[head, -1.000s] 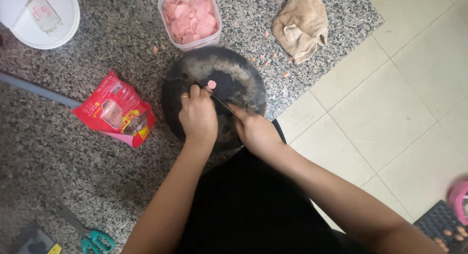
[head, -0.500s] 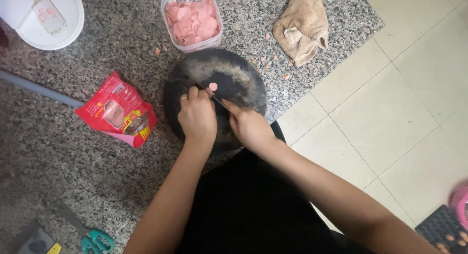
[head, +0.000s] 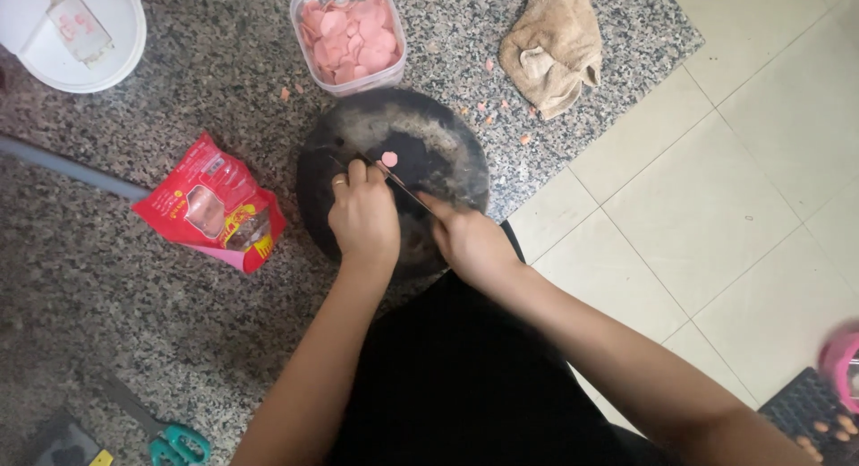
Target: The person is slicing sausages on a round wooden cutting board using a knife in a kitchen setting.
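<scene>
A pink slice [head: 390, 159] lies on the round dark board [head: 438, 135] near the desk's [head: 107, 278] right edge. The left hand [head: 363, 217] pinches something hidden; the right hand [head: 469, 242] grips a knife [head: 404, 187]. Beyond stands a tub of slices [head: 349, 34].

Single view, head-worn camera. Looks almost straight down from above the person's own forearms, which enter from the bottom edge and reach away from the lens. Middle distance: both hands sit near frame centre over a dark round board [head: 394, 175]. Upper and left field: speckled granite slab [head: 107, 287]. Right field: pale floor tiles [head: 716, 206], the slab's edge running diagonally between. The frame's top is the side farthest from the wearer. No second view; nothing shared.
</scene>
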